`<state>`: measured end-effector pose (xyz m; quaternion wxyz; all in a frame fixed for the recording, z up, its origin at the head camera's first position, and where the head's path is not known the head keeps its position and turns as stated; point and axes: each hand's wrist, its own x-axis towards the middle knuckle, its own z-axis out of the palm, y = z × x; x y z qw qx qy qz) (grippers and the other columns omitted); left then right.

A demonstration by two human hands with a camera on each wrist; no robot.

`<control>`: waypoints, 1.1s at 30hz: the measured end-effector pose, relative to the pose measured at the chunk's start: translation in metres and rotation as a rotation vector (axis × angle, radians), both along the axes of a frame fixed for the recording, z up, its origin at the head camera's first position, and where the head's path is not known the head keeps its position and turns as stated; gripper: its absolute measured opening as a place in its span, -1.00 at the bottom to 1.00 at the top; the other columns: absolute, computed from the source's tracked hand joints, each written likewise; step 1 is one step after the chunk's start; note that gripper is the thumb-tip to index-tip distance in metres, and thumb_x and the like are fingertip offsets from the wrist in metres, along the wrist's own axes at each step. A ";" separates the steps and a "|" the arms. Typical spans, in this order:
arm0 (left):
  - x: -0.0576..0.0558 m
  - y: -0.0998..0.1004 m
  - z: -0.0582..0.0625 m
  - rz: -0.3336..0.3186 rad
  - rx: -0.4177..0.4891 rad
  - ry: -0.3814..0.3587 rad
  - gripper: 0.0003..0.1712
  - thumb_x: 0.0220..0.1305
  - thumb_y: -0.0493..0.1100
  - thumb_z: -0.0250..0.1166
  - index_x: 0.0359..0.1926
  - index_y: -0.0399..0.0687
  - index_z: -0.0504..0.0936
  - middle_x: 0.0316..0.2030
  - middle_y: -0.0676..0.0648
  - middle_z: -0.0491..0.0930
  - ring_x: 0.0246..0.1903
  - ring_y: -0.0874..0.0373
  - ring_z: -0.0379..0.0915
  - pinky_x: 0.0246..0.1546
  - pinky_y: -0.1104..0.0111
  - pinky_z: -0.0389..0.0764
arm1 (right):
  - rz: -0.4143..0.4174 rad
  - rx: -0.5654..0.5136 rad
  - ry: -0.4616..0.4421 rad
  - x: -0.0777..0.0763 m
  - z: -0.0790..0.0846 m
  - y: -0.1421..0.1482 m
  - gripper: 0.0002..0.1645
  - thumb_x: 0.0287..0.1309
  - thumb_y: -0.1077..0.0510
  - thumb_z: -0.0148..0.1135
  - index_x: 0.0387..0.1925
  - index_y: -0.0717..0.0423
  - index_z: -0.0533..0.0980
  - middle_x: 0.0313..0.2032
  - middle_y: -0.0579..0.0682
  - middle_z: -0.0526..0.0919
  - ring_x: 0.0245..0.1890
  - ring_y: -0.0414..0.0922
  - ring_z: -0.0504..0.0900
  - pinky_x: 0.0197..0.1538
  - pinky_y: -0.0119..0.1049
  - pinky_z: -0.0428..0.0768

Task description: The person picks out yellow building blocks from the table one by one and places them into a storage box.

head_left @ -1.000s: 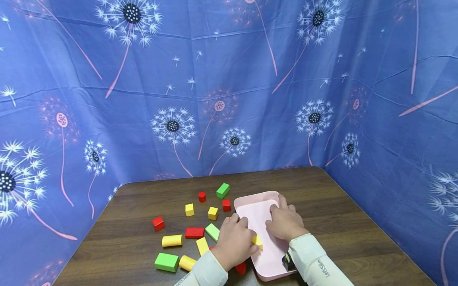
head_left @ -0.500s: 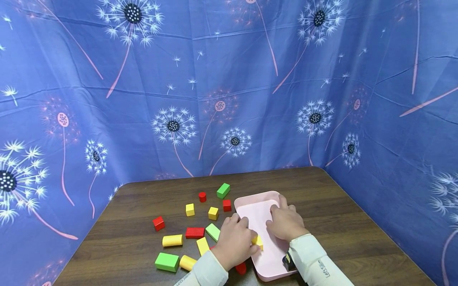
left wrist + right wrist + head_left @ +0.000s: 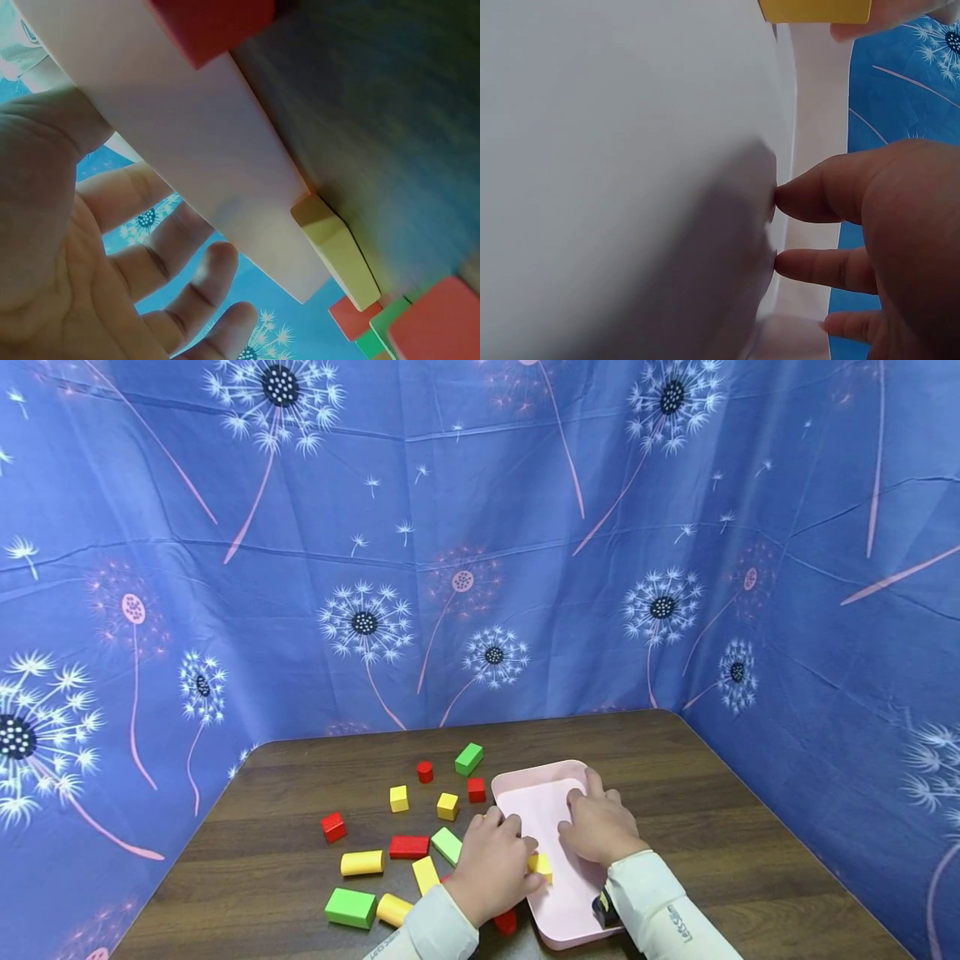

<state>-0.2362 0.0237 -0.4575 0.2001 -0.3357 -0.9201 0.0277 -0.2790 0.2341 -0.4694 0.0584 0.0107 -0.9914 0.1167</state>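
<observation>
In the head view a pink tray (image 3: 570,906) lies on the table. My left hand (image 3: 491,868) reaches over its left rim, thumb and fingers pinching a yellow block (image 3: 541,867) inside. The left wrist view shows that hand (image 3: 97,247) against the tray's outer wall (image 3: 187,120), its fingertips and the block hidden behind. My right hand (image 3: 600,827) comes in over the opposite side. In the right wrist view its thumb and a finger (image 3: 821,266) press down at the inner edge of the tray floor, fairly straight, while another fingertip is at the rim. The yellow block (image 3: 817,9) shows at the top.
Left of the tray several blocks are scattered, among them a green block (image 3: 350,907), yellow cylinders (image 3: 362,862), a red block (image 3: 409,847) and yellow cubes (image 3: 447,807). A red piece (image 3: 506,922) lies close by the tray. Blue cloth (image 3: 450,527) hangs behind the table.
</observation>
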 end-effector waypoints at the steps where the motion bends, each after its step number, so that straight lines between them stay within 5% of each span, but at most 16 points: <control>1: 0.000 0.000 0.001 0.002 0.003 -0.001 -0.63 0.07 0.41 0.44 -0.28 0.35 0.79 -0.45 0.09 0.50 -0.33 0.10 0.33 -0.37 0.26 0.29 | 0.000 0.000 -0.001 0.000 0.000 0.000 -0.45 0.06 -0.13 0.37 0.00 0.13 0.62 0.53 0.30 0.10 0.01 0.29 0.49 -0.27 0.13 0.59; 33: -0.007 -0.006 0.001 0.003 0.120 -0.020 -0.34 0.10 0.48 0.40 -0.03 0.12 0.74 -0.26 0.08 0.63 -0.30 0.12 0.51 -0.34 0.25 0.44 | 0.004 -0.010 -0.014 0.002 0.005 -0.002 -0.41 0.08 -0.11 0.36 0.06 0.16 0.61 0.53 0.31 0.09 0.06 0.31 0.49 -0.24 0.15 0.60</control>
